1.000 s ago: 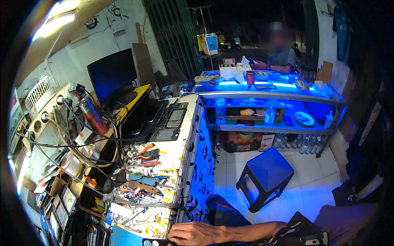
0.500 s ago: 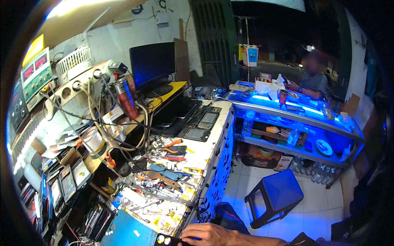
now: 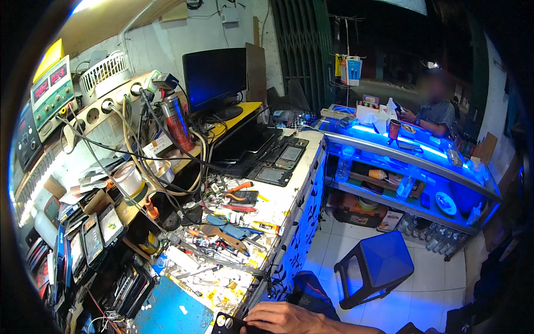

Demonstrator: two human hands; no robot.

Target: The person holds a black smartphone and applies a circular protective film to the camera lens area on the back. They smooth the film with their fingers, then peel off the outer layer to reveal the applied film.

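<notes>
My right hand comes in at the lower edge, its fingers curled onto a dark phone with large round camera lenses. The picture's lower edge cuts off most of the phone. It is beside a blue work mat at the near end of the bench. My left hand is out of sight. Ahead of the hand, the cluttered white bench holds pliers with orange handles, a brown-handled tool and a yellow tube. Opened phones or tablets lie farther along.
A blue stool stands on the tiled floor to the right. Beyond it is a blue-lit glass counter, with a person behind it. Cables cross the shelf below a power supply; a monitor and stacked phones stand left.
The view has turned slightly, so the bench and counter sit a little farther right in the picture. My right hand stays on the phone with nearly the same grip.
</notes>
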